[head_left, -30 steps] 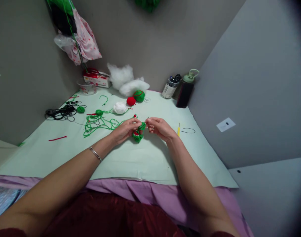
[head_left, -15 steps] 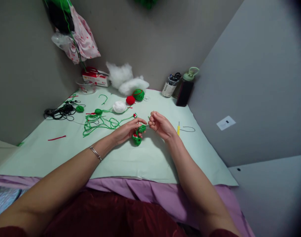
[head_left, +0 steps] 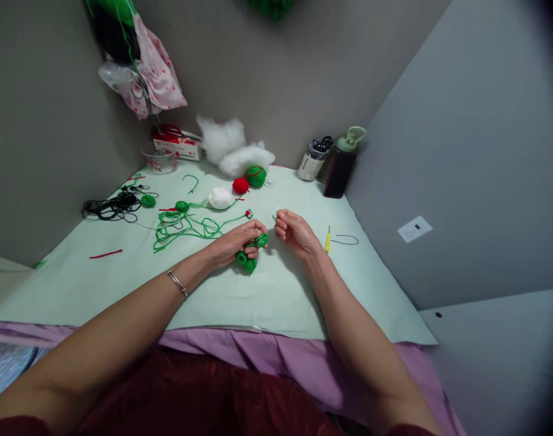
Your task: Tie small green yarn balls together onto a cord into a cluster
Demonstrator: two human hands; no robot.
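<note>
My left hand (head_left: 237, 242) is closed around a small green crocheted piece (head_left: 247, 263); one rounded green end shows at the fingertips and more hangs below the palm. Fingers hide part of it. To its right, my right hand (head_left: 297, 232) is pinched on a thin pale needle (head_left: 278, 209), whose tip points up past the thumb and forefinger. A short bit of green yarn (head_left: 274, 217) shows beside those fingertips. Just beyond the left hand lies a tiny red-and-white crocheted bit (head_left: 248, 214). Right of my right hand lies a yellow-handled crochet hook (head_left: 328, 241).
Loose green yarn (head_left: 199, 227), a black cord bundle (head_left: 111, 204) and a red strand (head_left: 105, 254) lie on the left. Farther back are white (head_left: 220, 197), red (head_left: 241, 185) and green (head_left: 256, 176) yarn balls, white stuffing (head_left: 244, 158), a pen holder (head_left: 310, 162) and a bottle (head_left: 340, 169).
My left fingers have curled in and turned the green piece, so its lower part sits further left. The needle tip now shows above my right fingertips.
</note>
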